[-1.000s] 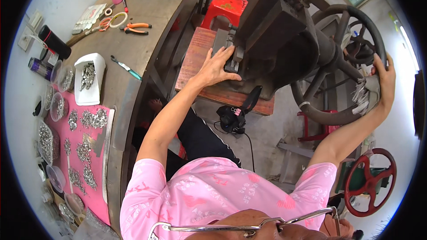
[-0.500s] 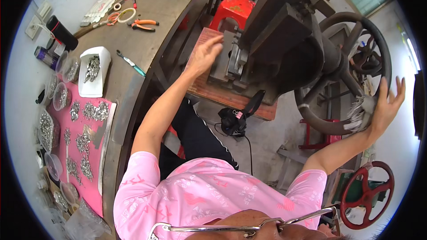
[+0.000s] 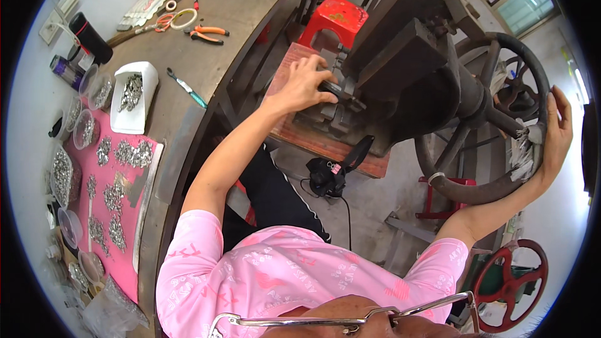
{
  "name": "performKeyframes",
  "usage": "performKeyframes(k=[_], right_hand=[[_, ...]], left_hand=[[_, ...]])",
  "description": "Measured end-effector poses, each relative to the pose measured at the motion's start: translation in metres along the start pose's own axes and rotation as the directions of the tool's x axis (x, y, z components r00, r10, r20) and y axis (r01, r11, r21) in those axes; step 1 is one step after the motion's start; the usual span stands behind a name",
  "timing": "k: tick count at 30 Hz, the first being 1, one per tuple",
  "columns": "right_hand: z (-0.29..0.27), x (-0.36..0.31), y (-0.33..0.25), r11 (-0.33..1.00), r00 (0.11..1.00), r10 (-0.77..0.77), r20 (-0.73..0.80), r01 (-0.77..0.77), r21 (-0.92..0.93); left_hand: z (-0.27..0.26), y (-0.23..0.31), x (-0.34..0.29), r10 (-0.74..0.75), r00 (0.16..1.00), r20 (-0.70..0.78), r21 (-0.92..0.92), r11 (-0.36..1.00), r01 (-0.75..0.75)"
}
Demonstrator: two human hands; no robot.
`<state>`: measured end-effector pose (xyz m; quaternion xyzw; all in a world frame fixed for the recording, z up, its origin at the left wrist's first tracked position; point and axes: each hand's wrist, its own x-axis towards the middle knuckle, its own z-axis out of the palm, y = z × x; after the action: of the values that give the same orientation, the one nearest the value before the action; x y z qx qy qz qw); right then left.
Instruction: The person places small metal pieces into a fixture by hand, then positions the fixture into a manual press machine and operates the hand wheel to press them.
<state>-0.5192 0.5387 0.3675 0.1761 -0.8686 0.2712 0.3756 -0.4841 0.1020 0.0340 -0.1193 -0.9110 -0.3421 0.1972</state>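
My left hand [image 3: 305,86] reaches over the bed of a dark metal screw press [image 3: 426,56]. Its thumb and fingers close around the end of a dark metal die piece [image 3: 345,95], whose gripped end is partly hidden. Beneath lies the press's steel base [image 3: 319,119], on a reddish wooden board [image 3: 285,66]. At the right, my right hand [image 3: 557,131] presses against the outer rim of the large black handwheel [image 3: 482,193], fingers together and curled at the rim. Frayed pale cloth [image 3: 523,153] is wrapped around the rim beside that hand.
A workbench [image 3: 219,0] on the left carries a pink mat [image 3: 128,263] with small metal parts, a white scoop tray [image 3: 128,126], pliers [image 3: 210,32] and a toothbrush [image 3: 188,89]. A red stool [image 3: 335,15] stands behind the press. A black corded device [image 3: 327,176] hangs near my knees.
My left hand has moved right and closed on the die piece. My right hand's spread fingers have come together at the rim. The handwheel has turned slightly, its cloth wrap moving up and right.
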Motion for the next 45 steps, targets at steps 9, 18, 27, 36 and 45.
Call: performKeyframes(k=[9, 18, 27, 36, 45], right_hand=[[0.132, -0.18, -0.125, 0.887, 0.895, -0.4, 0.199, 0.324, 0.328], [0.346, -0.289, -0.227, 0.53, 0.59, -0.733, 0.34, 0.181, 0.829], [0.359, -0.37, -0.368, 0.128, 0.276, -0.957, 0.093, 0.111, 0.986], [0.374, -0.418, -0.43, 0.076, 0.256, -0.966, 0.032, 0.164, 0.984], [0.382, -0.438, -0.436, 0.098, 0.346, -0.938, 0.009, 0.239, 0.966]], left_hand=[[-0.012, 0.003, -0.074, 0.086, 0.967, -0.239, 0.192, 0.981, -0.04], [-0.096, 0.037, -0.25, -0.184, 0.744, -0.642, 0.307, 0.828, 0.469], [-0.131, 0.086, -0.415, -0.425, 0.442, -0.79, 0.143, 0.573, 0.807], [-0.167, 0.073, -0.469, -0.441, 0.421, -0.792, 0.175, 0.496, 0.85], [-0.162, 0.067, -0.464, -0.324, 0.412, -0.852, 0.233, 0.47, 0.852]])
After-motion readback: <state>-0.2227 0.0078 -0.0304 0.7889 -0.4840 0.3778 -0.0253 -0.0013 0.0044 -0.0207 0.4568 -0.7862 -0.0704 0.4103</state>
